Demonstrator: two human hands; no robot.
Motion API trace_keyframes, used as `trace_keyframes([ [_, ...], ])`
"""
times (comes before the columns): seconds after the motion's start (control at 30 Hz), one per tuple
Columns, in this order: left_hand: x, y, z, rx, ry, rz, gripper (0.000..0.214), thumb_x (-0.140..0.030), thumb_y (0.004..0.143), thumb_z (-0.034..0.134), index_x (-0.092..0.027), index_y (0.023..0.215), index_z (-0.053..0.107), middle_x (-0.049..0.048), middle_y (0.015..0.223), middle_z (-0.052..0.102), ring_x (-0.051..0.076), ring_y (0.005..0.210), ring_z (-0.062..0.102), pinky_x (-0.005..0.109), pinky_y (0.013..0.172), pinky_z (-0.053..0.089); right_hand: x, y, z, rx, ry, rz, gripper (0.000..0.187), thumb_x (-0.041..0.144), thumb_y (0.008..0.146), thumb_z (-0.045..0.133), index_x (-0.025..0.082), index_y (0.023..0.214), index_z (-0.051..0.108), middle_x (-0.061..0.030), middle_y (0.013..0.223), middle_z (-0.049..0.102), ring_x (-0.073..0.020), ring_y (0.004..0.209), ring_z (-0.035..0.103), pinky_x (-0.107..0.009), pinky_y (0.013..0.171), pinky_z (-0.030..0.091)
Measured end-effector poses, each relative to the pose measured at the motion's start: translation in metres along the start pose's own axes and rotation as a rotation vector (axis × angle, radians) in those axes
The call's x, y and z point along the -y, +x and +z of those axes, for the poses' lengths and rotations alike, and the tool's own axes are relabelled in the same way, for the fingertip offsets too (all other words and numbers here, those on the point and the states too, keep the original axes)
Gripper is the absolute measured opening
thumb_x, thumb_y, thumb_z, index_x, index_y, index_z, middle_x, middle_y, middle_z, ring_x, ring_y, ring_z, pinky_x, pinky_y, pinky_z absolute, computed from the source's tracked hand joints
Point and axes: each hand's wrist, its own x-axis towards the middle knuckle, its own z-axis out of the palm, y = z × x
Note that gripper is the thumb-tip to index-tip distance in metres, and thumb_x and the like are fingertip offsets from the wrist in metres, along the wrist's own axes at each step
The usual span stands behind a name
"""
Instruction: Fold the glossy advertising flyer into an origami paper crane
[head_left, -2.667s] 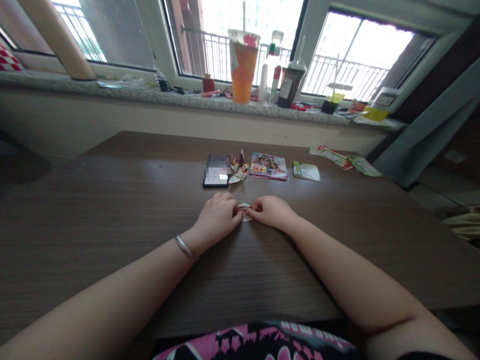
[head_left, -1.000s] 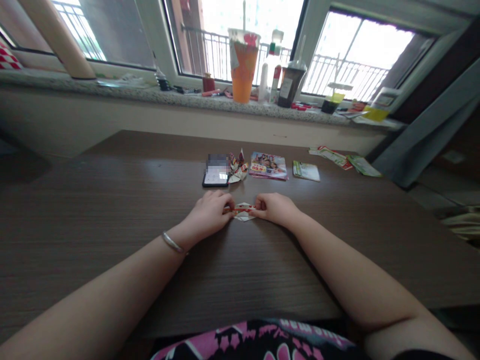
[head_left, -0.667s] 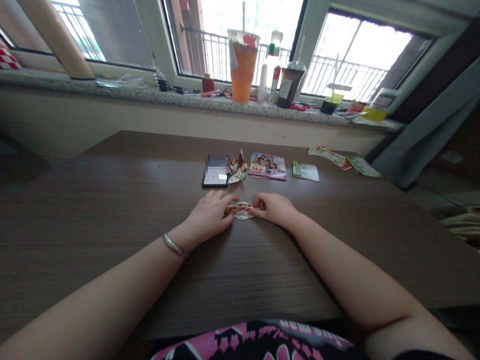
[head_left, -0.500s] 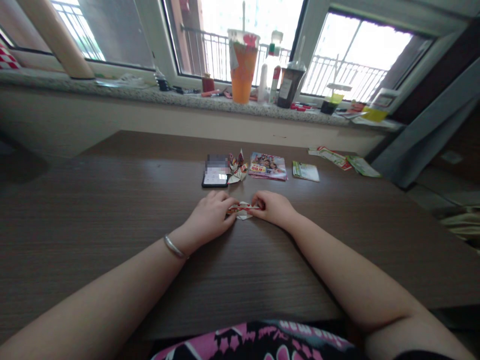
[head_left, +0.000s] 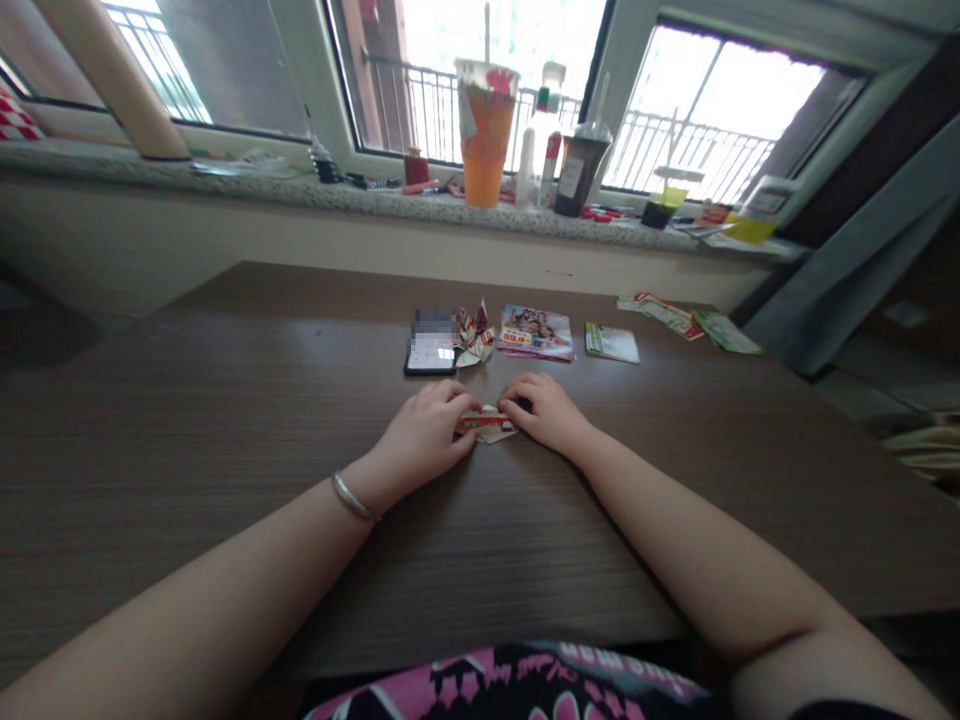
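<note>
A small piece of folded printed paper, cream with a red strip, lies on the brown table between my hands. My left hand pinches its left end, thumb at the near side and fingers over the far side. At the right end, my right hand is closed on the paper, with thumb and curled fingers at its edge. Parts of both ends are hidden under the fingers. Just beyond my hands stand a phone and a folded paper figure with pointed tips.
Beyond my right hand lie a stack of printed flyers, a smaller stack of cards and paper strips. On the stone windowsill are a tall orange drink cup, a dark cup, bottles and small items.
My right hand's fingers have shifted slightly on the paper's right end. More of the red printed strip faces up now. My left hand has barely moved.
</note>
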Motion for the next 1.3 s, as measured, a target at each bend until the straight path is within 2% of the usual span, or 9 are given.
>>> trace_keyframes([
  [0.2,0.002,0.001,0.002,-0.028,-0.081,0.014,0.025,-0.024,0.080,0.056,-0.019,0.105,0.061,0.0092,0.118,0.055,0.025,0.110,0.052,0.040,0.098,0.044,0.000,0.000,-0.001,0.003,0.050,-0.018,0.021,0.033,0.090,0.057,0.018,0.090,0.071,-0.0061,0.098,0.069,-0.0187,0.098,0.056,-0.034,0.090,0.038],
  [0.43,0.002,0.001,0.001,-0.012,-0.116,0.015,0.027,-0.020,0.079,0.056,-0.020,0.106,0.057,0.0085,0.118,0.058,0.024,0.108,0.056,0.039,0.095,0.046,0.003,0.002,0.000,-0.003,0.168,0.047,0.013,0.030,0.084,0.064,0.018,0.084,0.070,-0.0037,0.092,0.071,-0.0177,0.093,0.059,-0.031,0.087,0.039],
  [0.57,0.002,0.001,0.001,-0.002,-0.127,-0.005,0.027,-0.019,0.079,0.055,-0.019,0.106,0.057,0.0081,0.110,0.061,0.023,0.101,0.059,0.038,0.090,0.048,0.005,0.001,0.000,-0.009,0.201,0.081,0.014,0.031,0.083,0.064,0.018,0.086,0.070,-0.0038,0.091,0.070,-0.0171,0.090,0.059,-0.029,0.082,0.040],
  [0.63,0.004,0.001,0.003,-0.009,-0.146,-0.017,0.030,-0.020,0.079,0.056,-0.018,0.109,0.056,0.0084,0.109,0.063,0.023,0.100,0.060,0.038,0.090,0.049,0.007,0.000,-0.001,-0.005,0.210,0.092,0.014,0.031,0.083,0.064,0.018,0.086,0.070,-0.0035,0.089,0.069,-0.0165,0.087,0.058,-0.028,0.080,0.040],
  [0.83,0.007,0.002,0.007,-0.037,-0.170,-0.037,0.044,-0.023,0.080,0.058,-0.017,0.124,0.052,0.0115,0.124,0.060,0.025,0.111,0.058,0.040,0.097,0.046,0.012,-0.001,-0.003,0.024,0.307,0.142,0.014,0.029,0.083,0.062,0.016,0.085,0.067,-0.0016,0.081,0.068,-0.0135,0.076,0.058,-0.025,0.072,0.041],
  [1.03,0.006,0.002,0.004,-0.050,-0.160,-0.052,0.047,-0.022,0.078,0.060,-0.015,0.124,0.054,0.0115,0.118,0.064,0.025,0.107,0.060,0.039,0.094,0.048,0.015,-0.003,-0.003,0.014,0.393,0.116,0.015,0.030,0.083,0.059,0.016,0.086,0.063,-0.0004,0.080,0.066,-0.0120,0.071,0.056,-0.024,0.068,0.042],
  [1.3,0.005,0.003,0.003,-0.069,-0.212,-0.019,0.039,-0.016,0.077,0.060,-0.018,0.116,0.056,0.0072,0.110,0.066,0.021,0.095,0.063,0.032,0.084,0.050,0.019,-0.006,-0.005,-0.026,0.288,0.015,0.012,0.028,0.081,0.059,0.018,0.087,0.062,-0.0007,0.082,0.065,-0.0123,0.070,0.055,-0.023,0.066,0.041],
])
